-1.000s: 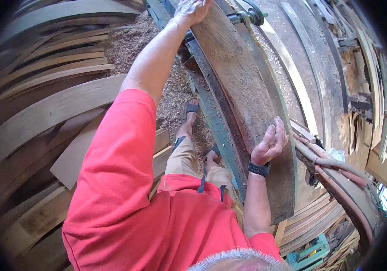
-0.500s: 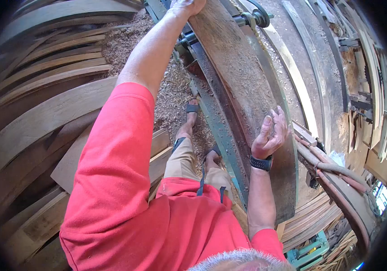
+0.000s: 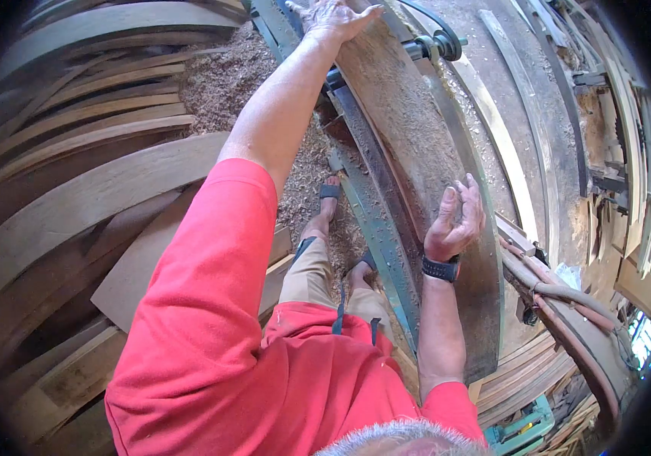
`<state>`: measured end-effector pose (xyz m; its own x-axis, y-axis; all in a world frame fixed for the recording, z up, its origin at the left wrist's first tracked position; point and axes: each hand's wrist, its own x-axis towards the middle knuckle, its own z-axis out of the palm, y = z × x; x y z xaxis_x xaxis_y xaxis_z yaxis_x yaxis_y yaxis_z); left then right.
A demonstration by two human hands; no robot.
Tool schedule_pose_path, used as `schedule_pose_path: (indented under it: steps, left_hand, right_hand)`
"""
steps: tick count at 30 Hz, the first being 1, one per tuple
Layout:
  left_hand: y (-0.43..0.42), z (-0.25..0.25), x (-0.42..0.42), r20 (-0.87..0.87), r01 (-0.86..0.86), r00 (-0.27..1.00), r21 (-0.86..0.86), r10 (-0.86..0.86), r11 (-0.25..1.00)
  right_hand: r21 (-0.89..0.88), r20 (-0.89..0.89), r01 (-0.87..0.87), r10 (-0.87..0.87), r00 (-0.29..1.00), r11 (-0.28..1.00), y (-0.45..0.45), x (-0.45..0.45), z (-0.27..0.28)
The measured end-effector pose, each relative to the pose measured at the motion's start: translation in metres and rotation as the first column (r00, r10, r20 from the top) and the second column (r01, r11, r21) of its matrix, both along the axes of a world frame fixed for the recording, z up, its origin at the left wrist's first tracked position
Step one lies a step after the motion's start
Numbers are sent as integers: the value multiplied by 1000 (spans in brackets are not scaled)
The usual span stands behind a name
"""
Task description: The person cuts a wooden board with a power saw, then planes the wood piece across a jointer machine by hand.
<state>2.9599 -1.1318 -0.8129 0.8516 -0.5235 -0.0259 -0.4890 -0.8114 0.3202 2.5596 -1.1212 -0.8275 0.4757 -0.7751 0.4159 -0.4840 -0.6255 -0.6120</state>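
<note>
A wide, dusty wooden board [image 3: 394,99] lies lengthwise along a green woodworking machine [image 3: 369,216] in front of me. My left hand [image 3: 333,19] is at the board's far part near the top of the view, fingers spread, with the thumb side over the wood. Lower down, my right hand [image 3: 456,222] is at the board's near part, its fingers stretched up and slightly apart. A dark watch [image 3: 441,268] is on that wrist. Whether the right palm presses on the wood I cannot tell. A shaft with a pulley [image 3: 447,45] shows beyond the board.
Long planks [image 3: 90,186] are stacked on the left. Wood shavings [image 3: 227,80] cover the floor around my feet. To the right lie long strips [image 3: 500,137] and a beam with a hose [image 3: 561,292]. A green metal part [image 3: 523,429] stands at the lower right.
My left hand has come slightly down and to the right in view, and its fingers are now spread. My right hand is in nearly the same place on the board.
</note>
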Motion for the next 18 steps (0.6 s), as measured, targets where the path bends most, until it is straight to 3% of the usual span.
schedule_pose_path:
  steps: [7,10,18]
  left_hand:
    - [-13,4,-14,-136,-88,987,14,89,996]
    - [-15,1,-19,-103,-99,989,58,104,993]
    - [-19,-9,-11,-15,-110,994,-39,109,993]
  right_hand:
    - [-43,-38,-10,8,999,999,-4,4,-3]
    - [-43,-66,0,-3,998,999,-3,7,-3]
    - [-78,-90,10,-17,996,997,-8,14,-11]
